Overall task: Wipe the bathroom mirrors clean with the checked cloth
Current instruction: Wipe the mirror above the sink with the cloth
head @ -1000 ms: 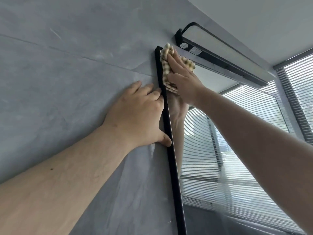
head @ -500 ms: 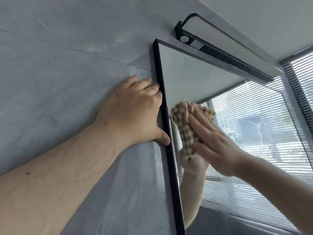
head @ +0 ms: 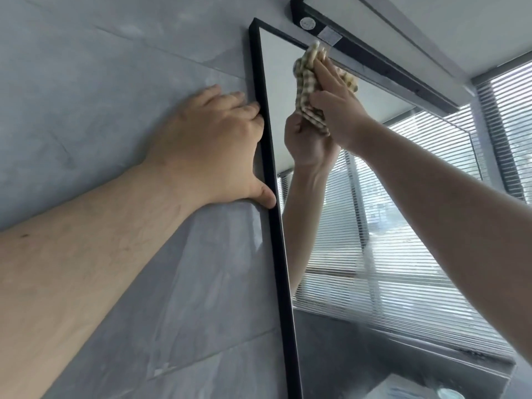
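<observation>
Right hand (head: 335,106) pressed the bunched checked cloth (head: 308,82) flat against the mirror (head: 359,226) glass near its top edge, fingers extended over the cloth, just below the black light bar (head: 374,57). Left hand (head: 210,148) lay open on the grey wall tile (head: 86,96), fingers straight, thumb touching the mirror's black frame (head: 276,226).
</observation>
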Tool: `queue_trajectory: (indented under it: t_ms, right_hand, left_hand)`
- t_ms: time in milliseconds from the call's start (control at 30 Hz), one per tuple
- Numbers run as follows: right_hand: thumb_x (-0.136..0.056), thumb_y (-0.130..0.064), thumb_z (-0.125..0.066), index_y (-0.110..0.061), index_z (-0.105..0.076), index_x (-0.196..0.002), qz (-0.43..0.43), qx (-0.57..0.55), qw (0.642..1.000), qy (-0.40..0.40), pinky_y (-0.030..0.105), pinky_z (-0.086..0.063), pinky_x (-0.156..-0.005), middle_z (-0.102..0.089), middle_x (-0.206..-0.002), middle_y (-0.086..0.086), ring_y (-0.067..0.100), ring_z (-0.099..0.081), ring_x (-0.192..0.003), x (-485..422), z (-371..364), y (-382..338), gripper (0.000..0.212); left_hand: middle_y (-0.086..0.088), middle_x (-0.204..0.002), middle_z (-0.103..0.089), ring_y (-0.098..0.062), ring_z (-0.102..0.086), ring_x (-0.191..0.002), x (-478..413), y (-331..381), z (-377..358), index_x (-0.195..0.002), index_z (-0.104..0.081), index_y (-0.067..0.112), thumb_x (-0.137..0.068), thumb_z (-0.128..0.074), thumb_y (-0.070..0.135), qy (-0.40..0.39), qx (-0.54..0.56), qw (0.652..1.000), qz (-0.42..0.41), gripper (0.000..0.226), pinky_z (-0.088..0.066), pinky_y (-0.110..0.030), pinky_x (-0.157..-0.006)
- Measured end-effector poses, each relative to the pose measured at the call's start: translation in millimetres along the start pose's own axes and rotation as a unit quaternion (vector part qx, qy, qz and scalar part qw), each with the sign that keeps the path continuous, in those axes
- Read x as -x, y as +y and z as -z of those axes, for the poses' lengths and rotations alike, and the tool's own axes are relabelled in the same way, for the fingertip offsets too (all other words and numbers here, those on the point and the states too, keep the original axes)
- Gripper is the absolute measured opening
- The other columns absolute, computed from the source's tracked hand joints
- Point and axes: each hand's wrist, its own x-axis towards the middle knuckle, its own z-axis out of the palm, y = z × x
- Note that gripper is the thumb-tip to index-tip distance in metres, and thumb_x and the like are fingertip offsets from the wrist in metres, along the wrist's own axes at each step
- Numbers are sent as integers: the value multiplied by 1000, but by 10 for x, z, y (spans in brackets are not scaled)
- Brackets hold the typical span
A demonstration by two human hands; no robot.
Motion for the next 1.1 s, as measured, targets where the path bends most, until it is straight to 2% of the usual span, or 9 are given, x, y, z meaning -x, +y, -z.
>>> queue_trajectory:
  t_ms: [200,267,367,467,567,733,867,967,1100]
  right_hand:
    - [-79,-39,-37,-35,-16,-158,18,23,1000,-6,46,-9,-123,-2,-166,-14,11,-2,-151,498,-115,23,81]
    - [-82,-36,-36,-31,-15,-158,33,43,999,-7,30,1,-123,-1,-166,-12,3,1,-149,719,-176,50,79]
    - [-87,-33,-35,-24,-12,-158,72,89,993,-22,2,15,-106,2,-164,-11,-12,10,-139,1144,-304,69,75]
    - [-89,-37,-30,-17,-11,-155,117,105,987,-37,10,13,-114,4,-160,-8,-9,17,-143,1615,-442,126,72]
    - [-94,-31,-31,-11,-11,-155,176,131,974,-64,31,3,-124,-2,-165,7,12,5,-153,2173,-543,222,68]
    - [-96,-27,-36,-10,-8,-158,218,160,959,-86,49,-13,-123,-4,-166,13,30,-5,-153,2853,-665,311,70]
    - [-96,-29,-34,-11,-7,-157,205,180,956,-111,41,-5,-125,1,-166,11,23,2,-154,2710,-609,251,70]
    - [-95,-29,-34,-14,-8,-157,131,158,975,-80,16,15,-117,4,-164,5,6,17,-149,2139,-540,49,69]
    - [-86,-29,-31,-14,-12,-158,55,134,988,-50,4,20,-103,2,-166,9,17,8,-152,1574,-489,-116,76]
  left_hand:
    - [-7,-154,-42,-26,-33,-145,9,7,21,-142,-51,7,-44,-40,94,-10,11,1000,2,131,-17,-43,-121]
    - [-7,-154,-44,-26,-33,-145,19,8,28,-140,-52,7,-43,-43,94,-11,11,1000,6,131,-17,-43,-122]
    - [-7,-153,-44,-26,-33,-145,21,24,48,-140,-52,7,-42,-44,94,-20,15,1000,10,131,-18,-43,-122]
    - [-7,-157,-38,-25,-29,-147,39,36,73,-145,-46,8,-43,-44,94,-33,20,999,20,133,-14,-42,-123]
    - [-9,-157,-38,-26,-29,-147,50,49,91,-146,-45,7,-45,-46,92,-38,18,999,20,132,-14,-42,-123]
    - [-8,-160,-32,-26,-22,-150,105,74,93,-148,-41,7,-59,-54,87,-47,25,998,15,121,-9,-44,-124]
    - [-12,-164,-19,-26,-12,-153,194,143,91,-154,-25,5,-56,-49,92,-82,-3,997,-4,133,-3,-46,-124]
    - [-14,-164,-16,-26,-11,-153,272,209,69,-155,-21,3,-51,-45,96,-83,-4,997,-3,141,-4,-46,-124]
    - [-17,-162,-24,-29,-19,-151,345,257,14,-151,-30,1,-51,-46,93,-58,22,998,3,137,-7,-47,-124]
